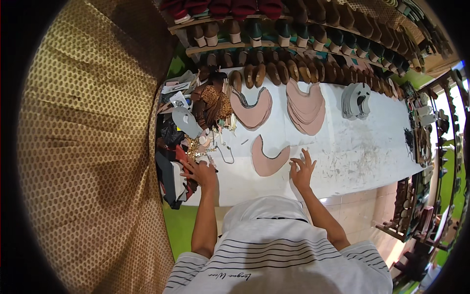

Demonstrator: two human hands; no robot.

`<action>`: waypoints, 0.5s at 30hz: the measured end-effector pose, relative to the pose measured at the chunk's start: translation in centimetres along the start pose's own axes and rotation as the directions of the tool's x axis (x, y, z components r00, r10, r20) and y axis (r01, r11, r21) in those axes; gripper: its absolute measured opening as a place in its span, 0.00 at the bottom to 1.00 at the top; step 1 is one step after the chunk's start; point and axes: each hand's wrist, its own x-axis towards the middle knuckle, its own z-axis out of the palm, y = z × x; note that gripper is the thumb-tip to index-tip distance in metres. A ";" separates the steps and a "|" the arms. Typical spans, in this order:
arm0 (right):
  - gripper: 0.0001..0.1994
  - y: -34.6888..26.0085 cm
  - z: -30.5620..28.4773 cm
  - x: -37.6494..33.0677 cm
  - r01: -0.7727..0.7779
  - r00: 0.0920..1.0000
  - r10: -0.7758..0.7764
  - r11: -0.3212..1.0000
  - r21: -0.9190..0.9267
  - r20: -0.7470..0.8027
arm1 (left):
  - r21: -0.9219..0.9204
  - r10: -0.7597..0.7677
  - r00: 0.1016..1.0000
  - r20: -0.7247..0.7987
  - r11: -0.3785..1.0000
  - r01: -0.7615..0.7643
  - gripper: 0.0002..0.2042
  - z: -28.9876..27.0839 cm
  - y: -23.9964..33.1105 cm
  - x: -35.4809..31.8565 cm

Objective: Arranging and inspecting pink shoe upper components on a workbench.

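Observation:
A pink U-shaped leather-like piece (267,164) with a dark inner edge lies flat on the white table (338,166). Just right of it is my right hand (302,174). Its thumb and forefinger come together in a pinch while other fingers stretch away; anything between the tips is too small to make out. My left hand (200,172) reaches over the table's left side with fingers spread, beside a red and black pile (180,156). A small dark tip shows by its thumb; whether the hand holds it is unclear. Gold-coloured trimmings (192,145) lie close above.
Farther back lie another pink piece (254,113), a stack of pink pieces (306,110) and grey cut pieces (356,103). Leopard-print material (215,102) sits in the left clutter. Shoes (254,33) fill shelves behind; a patterned curtain (93,147) hangs left.

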 end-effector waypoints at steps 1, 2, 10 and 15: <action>0.09 -0.1 0.0 -0.1 -0.006 1.000 0.006 1.000 0.006 0.000 | -0.002 0.004 1.000 0.000 1.000 -0.004 0.12 0.2 -0.2 0.0; 0.09 -0.2 0.0 -0.1 -0.009 1.000 0.009 1.000 0.004 -0.006 | 0.002 0.007 1.000 -0.022 1.000 -0.007 0.11 0.6 -0.4 -0.1; 0.07 -0.8 -0.2 -0.6 -0.021 1.000 0.022 0.999 0.029 -0.019 | 0.095 0.081 0.992 -0.096 0.993 -0.072 0.08 4.3 -1.3 0.6; 0.07 -1.0 -0.5 -1.5 -0.030 0.999 0.030 0.999 0.013 -0.036 | 0.103 0.108 0.985 -0.134 0.990 -0.094 0.08 5.5 -2.6 1.1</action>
